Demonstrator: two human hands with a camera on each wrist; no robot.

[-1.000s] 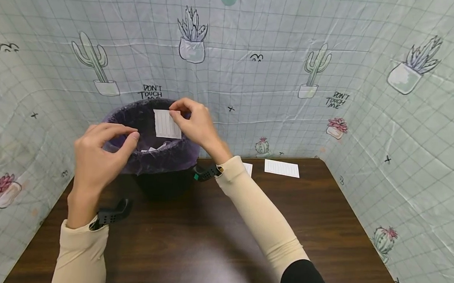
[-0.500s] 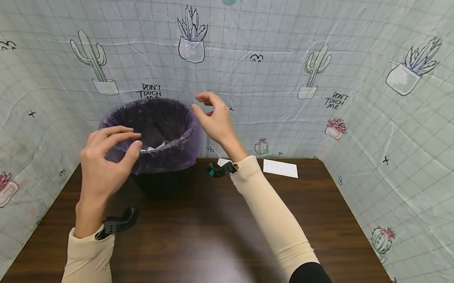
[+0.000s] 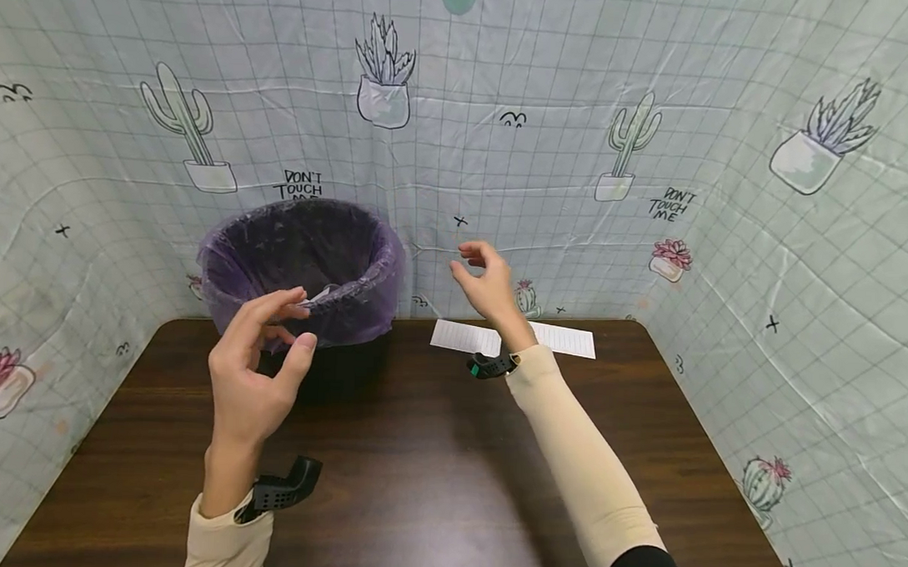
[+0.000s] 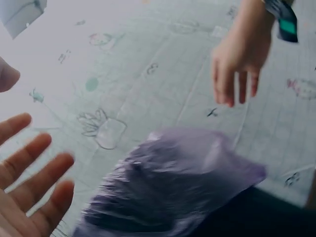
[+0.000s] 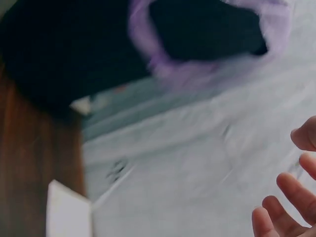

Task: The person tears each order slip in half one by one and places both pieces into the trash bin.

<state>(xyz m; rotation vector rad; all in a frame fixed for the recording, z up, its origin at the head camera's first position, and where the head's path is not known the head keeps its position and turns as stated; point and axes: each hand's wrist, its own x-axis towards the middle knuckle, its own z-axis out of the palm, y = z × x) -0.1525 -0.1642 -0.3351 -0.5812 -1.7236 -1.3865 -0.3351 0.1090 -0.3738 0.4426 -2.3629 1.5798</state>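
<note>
My left hand (image 3: 251, 393) hovers in front of the dark bin (image 3: 346, 367), which has a purple plastic liner (image 3: 366, 314) folded over its rim. Its fingers are loosely bent, apart from the thumb, and hold nothing. To the right of the bin, my right hand (image 3: 491, 289) is in the air with relaxed fingers and nothing between them. Below it, at the back of the table, lies a lined paper slip (image 3: 463, 337). A second lined paper slip (image 3: 572, 341) lies to its right, partly hidden by the right wrist. White paper bits (image 3: 320, 295) show inside the bin.
A dark brown wooden table (image 3: 418, 466) carries the bin and slips. Grid-patterned fabric (image 3: 567, 62) with cactus drawings hangs close behind the table and along both sides. Each wrist wears a black band-mounted device (image 3: 285, 486).
The right hand let go of a paper slip over the bin, and that slip is out of sight. This hand then moved right and down. The left hand shifted right and nearer.
</note>
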